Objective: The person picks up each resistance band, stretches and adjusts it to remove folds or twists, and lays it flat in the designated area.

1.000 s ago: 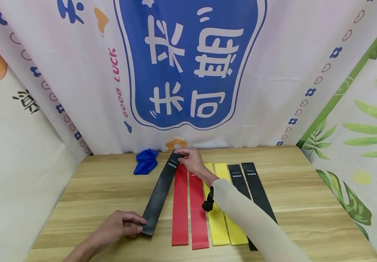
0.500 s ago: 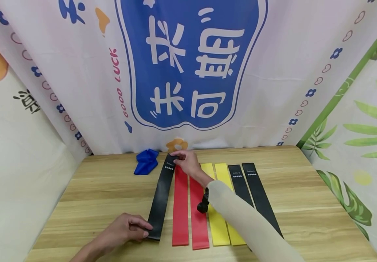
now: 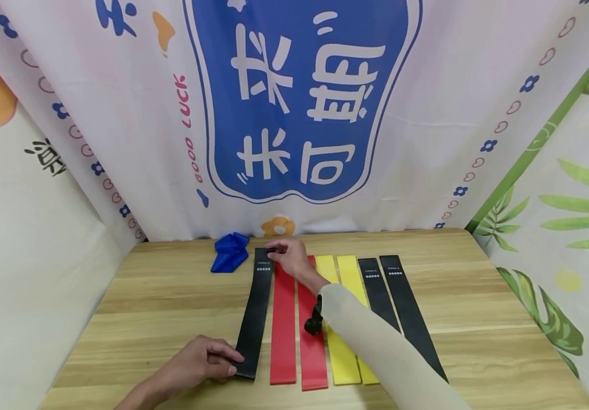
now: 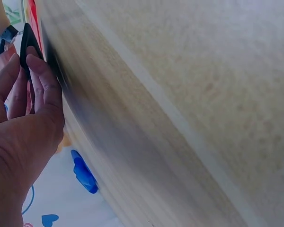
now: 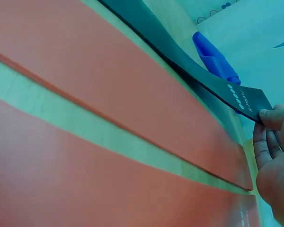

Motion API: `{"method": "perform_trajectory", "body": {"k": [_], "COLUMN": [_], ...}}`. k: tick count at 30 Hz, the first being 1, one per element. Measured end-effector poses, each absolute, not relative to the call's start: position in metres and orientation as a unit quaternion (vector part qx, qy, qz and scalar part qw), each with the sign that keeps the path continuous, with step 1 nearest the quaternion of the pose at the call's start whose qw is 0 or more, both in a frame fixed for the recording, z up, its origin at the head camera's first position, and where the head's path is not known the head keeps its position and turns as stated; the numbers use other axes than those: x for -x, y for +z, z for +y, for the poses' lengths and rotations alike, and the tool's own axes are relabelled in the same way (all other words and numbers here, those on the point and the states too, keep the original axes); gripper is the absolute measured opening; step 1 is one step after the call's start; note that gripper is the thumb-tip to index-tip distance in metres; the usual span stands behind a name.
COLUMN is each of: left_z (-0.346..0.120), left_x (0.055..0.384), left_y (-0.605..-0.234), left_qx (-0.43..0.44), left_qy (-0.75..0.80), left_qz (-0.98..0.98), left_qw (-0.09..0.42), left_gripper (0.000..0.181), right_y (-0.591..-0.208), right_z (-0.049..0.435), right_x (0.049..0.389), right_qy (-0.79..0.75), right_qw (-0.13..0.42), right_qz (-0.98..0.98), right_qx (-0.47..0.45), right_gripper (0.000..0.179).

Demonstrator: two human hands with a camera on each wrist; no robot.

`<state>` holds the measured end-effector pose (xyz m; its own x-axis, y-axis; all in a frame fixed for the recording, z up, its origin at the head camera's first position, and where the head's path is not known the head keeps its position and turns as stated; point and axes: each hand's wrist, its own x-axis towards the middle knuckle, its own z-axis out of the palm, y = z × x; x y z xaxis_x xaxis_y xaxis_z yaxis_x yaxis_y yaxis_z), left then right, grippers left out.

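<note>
A black resistance band (image 3: 253, 319) stretches lengthwise between both hands, left of two red bands. My left hand (image 3: 199, 364) pinches its near end between thumb and fingers; the left wrist view shows that hand (image 4: 33, 109) with the black band's edge (image 4: 27, 45) in its fingertips. At the far end my right hand (image 3: 293, 261) pinches the corner. In the right wrist view the printed end (image 5: 244, 101) is raised off the table, between the thumb and fingers of the right hand (image 5: 277, 151).
Two red bands (image 3: 283, 330), two yellow bands (image 3: 342, 347) and two more black bands (image 3: 407, 307) lie side by side to the right, partly under the right forearm. A crumpled blue band (image 3: 230, 252) lies at the back left of the wooden table (image 3: 171, 302). A printed curtain (image 3: 427, 142) hangs behind.
The black band has swung from slanted to nearly parallel with the red bands. Its far end moved left and toward me, its near end right; both hands kept hold.
</note>
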<state>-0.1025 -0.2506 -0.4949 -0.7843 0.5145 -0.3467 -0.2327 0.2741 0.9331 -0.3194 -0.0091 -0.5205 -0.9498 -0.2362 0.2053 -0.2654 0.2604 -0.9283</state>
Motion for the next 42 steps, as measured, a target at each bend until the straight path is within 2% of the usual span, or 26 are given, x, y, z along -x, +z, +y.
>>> {"method": "perform_trajectory", "body": {"k": [9,17,25,34,42], "left_z": [-0.249,-0.248,-0.245,-0.246,-0.254], "left_x": [0.098,0.1,0.105,0.108,0.115], "left_y": [-0.495,-0.501,-0.501,-0.492,-0.492], "left_qx": [-0.095,-0.107,-0.17,-0.14,-0.175], "left_qy": [0.587,0.576,0.538,0.517,0.526], "left_qz": [0.74,0.745,0.761,0.773,0.759], "left_qw": [0.314,0.319,0.32,0.341,0.342], "left_gripper": [0.024,0.022,0.023,0.025,0.026], "right_y": [-0.529,-0.533,-0.533,-0.531,-0.528], "right_z": [-0.011,-0.012,-0.011,-0.011,-0.013], "right_x": [0.32,0.321,0.32,0.317,0.315], "right_qy": [0.572,0.55,0.531,0.534,0.525], "right_qw": [-0.012,-0.005,-0.002,-0.005,0.0], "right_qz": [-0.806,-0.82,-0.829,-0.826,-0.827], "right_qx": [-0.153,-0.155,-0.174,-0.184,-0.198], "right_gripper": [0.018,0.017,0.018,0.021,0.019]}}
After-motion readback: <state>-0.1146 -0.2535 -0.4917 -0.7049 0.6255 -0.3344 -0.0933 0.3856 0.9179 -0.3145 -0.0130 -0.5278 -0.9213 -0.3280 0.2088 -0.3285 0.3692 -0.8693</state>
